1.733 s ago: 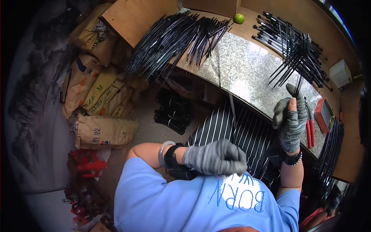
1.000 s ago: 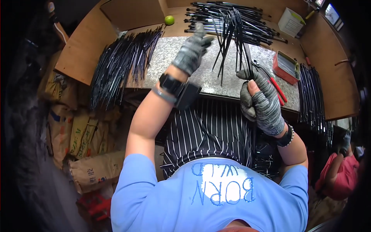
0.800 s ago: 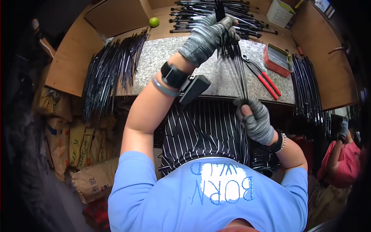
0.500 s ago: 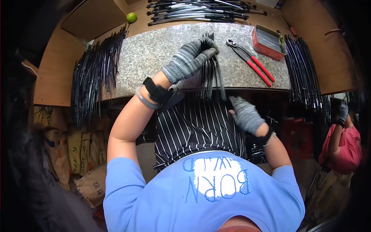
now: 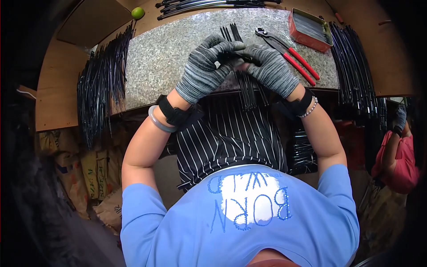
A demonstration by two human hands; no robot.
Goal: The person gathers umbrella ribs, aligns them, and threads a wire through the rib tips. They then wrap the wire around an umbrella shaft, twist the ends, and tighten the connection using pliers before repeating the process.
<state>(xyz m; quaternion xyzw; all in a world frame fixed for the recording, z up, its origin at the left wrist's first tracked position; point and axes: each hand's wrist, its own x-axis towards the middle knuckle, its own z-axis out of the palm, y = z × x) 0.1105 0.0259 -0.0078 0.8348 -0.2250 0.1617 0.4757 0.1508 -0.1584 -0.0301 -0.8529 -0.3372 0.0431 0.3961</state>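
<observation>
A bundle of thin black rods (image 5: pixel 250 94) lies over the front edge of the stone-topped bench, its ends pointing toward me. Both my hands meet on its middle, in striped grey knit gloves. My left hand (image 5: pixel 207 66) is closed round the bundle from the left. From the right, my right hand (image 5: pixel 270 69) has its fingers curled on the same bundle, fingertips close to the left ones. The gloves hide the rods between them; several far ends stick out beyond my fingers. Pliers with red handles (image 5: pixel 302 66) lie on the bench just beyond my right hand.
A red open tin (image 5: pixel 310 42) holding pale thin strips stands at the back right. Black rods hang in thick rows at the left (image 5: pixel 104 80) and right (image 5: pixel 356 66). A green round fruit (image 5: pixel 138 13) sits at the back left. Another person's pink sleeve (image 5: pixel 397 164) shows far right.
My right hand has come up from below the bench edge to join the left on the bundle. The flat grey strip that hung beside the rods is no longer visible. The view has shifted slightly.
</observation>
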